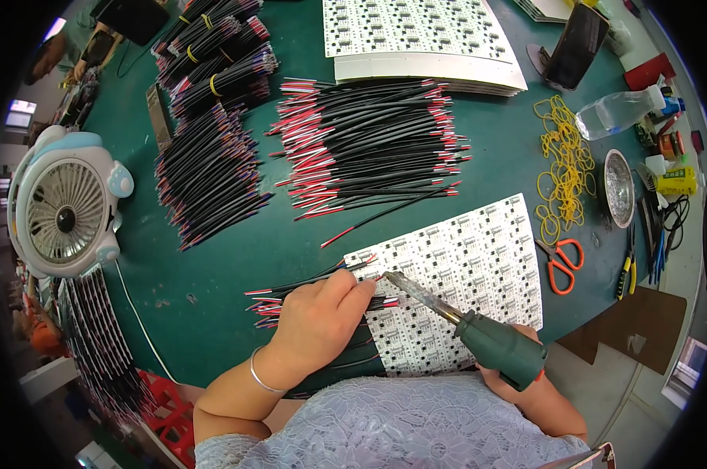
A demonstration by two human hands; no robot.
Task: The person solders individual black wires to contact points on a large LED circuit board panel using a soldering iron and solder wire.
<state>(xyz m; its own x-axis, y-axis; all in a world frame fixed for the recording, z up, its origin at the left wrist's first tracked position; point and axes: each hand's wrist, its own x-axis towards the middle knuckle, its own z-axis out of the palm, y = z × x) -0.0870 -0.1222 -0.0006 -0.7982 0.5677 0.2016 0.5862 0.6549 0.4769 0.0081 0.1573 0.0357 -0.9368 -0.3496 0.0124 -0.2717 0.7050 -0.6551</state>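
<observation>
My left hand (320, 319) is closed over a bundle of short black cables (269, 306) with red and white ends, at the left edge of a white circuit board panel (478, 254). Rows of small dark parts cover the panel. In my right hand (517, 361) is a soldering iron (498, 344) with a dark green handle. Its tip meets the board close to my left fingertips, by a cable's end. Most of my right fingers are hidden behind the handle. A few cables lie under my left wrist.
Piles of black cables (377, 137) and tied bundles (213, 78) lie beyond. More panels (416, 31) are stacked at the back. A fan (64, 211) stands left. On the right are yellow rubber bands (564, 164), orange-handled scissors (560, 266), a metal bowl (619, 189), a bottle (615, 113) and a phone (576, 47).
</observation>
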